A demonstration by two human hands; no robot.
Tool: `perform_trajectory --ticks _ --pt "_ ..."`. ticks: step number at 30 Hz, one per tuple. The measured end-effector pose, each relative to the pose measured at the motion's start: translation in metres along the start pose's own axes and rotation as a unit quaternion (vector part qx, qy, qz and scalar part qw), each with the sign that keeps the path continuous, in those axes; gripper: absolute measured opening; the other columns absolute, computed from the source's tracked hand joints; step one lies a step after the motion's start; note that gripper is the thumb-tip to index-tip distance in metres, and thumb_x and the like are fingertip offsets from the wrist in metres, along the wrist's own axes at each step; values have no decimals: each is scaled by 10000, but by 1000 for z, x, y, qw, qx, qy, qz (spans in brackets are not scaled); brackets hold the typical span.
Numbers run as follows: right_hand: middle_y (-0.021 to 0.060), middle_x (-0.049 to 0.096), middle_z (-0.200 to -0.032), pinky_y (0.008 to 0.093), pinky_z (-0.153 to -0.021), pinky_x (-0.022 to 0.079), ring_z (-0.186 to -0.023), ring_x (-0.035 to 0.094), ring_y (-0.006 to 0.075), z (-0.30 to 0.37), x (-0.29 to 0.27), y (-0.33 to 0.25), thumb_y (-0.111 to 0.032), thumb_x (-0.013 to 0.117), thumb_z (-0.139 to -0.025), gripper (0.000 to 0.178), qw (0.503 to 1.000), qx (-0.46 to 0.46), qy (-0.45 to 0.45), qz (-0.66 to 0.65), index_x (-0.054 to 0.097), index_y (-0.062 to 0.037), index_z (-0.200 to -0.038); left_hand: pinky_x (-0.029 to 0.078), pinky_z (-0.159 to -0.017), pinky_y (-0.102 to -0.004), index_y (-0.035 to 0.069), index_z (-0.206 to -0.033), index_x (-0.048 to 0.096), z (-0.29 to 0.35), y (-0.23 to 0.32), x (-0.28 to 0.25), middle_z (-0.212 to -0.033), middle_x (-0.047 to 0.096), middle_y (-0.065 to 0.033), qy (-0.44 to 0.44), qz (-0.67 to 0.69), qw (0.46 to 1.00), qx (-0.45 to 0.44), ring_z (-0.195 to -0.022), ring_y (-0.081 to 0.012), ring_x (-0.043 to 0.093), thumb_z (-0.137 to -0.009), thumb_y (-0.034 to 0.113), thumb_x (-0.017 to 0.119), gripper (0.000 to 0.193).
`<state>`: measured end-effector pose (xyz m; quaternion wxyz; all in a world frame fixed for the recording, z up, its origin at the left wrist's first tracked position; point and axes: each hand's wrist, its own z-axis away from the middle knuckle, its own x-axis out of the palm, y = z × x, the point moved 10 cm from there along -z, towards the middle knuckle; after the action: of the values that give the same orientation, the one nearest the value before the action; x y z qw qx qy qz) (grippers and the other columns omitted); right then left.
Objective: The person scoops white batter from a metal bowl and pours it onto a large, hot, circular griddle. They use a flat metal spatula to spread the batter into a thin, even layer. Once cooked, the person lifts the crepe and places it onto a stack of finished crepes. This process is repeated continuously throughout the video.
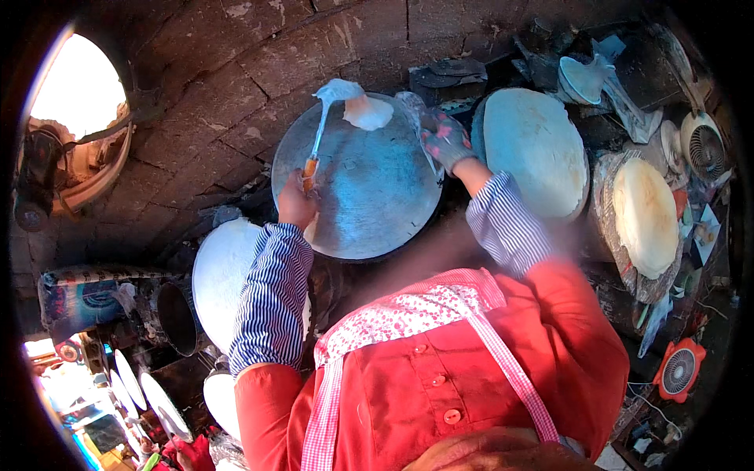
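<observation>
My bare left hand (298, 206) is closed round the orange handle of a ladle (320, 125). The ladle's bowl, coated with pale batter, is tipped above the far edge of a large round griddle (369, 196). A pool of white batter (371, 115) lies on the griddle beside the bowl, with a blurred tan streak between them. My right hand (446, 143), in a grey glove with pink spots, is closed at the griddle's right edge. Against that hand is a whitish, blurred thing (415, 118) whose kind I cannot make out.
Right of the griddle, a round surface (534, 149) carries a pale flatbread sheet; farther right lies a yellowish stack of flatbread (646, 218). Another round white surface (224, 271) is behind my left sleeve. A brick wall (212, 102) borders the far side. An orange fan (680, 370) stands lower right.
</observation>
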<state>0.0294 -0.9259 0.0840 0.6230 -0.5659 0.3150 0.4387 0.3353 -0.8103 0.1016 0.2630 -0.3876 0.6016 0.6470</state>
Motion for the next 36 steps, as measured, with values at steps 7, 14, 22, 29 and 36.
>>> perform_trajectory --ticks 7,14,22,29,36 --pt "155 481 -1214 408 -900 407 -1083 500 313 -30 -4 -32 -362 530 -769 555 997 45 21 52 398 -96 -1238 471 -692 -408 31 -1083 471 11 -1 -26 -987 576 -191 35 -65 997 38 -840 -370 573 -769 139 587 351" --pt "157 554 -1113 386 -877 424 -1028 537 308 -45 5 -96 -255 526 -758 368 999 13 -1 40 533 -76 -1080 466 -667 -426 20 -1092 452 33 -12 -45 -973 548 -166 84 -100 991 5 -846 -375 559 -756 71 548 353" --pt "145 565 -1099 390 -847 443 -997 555 308 -31 31 -160 -233 473 -800 307 982 -160 -27 96 559 -93 -1059 434 -481 -257 26 -1089 449 95 -45 -40 -710 486 -21 4 540 827 -156 -575 -109 481 -755 94 596 371" --pt "143 576 -1078 371 -828 452 -985 562 303 -48 13 -157 -213 501 -788 274 996 -45 -16 76 575 -92 -1023 392 -446 -225 30 -1018 438 107 -5 -41 -671 442 -9 -48 763 630 -134 -529 -96 433 -754 122 599 322" --pt "156 562 -1097 395 -783 473 -982 566 296 -15 65 -222 -189 511 -773 293 968 -207 -56 131 566 -104 -1048 413 -519 -247 64 -1050 441 183 -49 -72 -779 474 -13 52 687 693 -215 -620 -108 464 -773 143 610 334"
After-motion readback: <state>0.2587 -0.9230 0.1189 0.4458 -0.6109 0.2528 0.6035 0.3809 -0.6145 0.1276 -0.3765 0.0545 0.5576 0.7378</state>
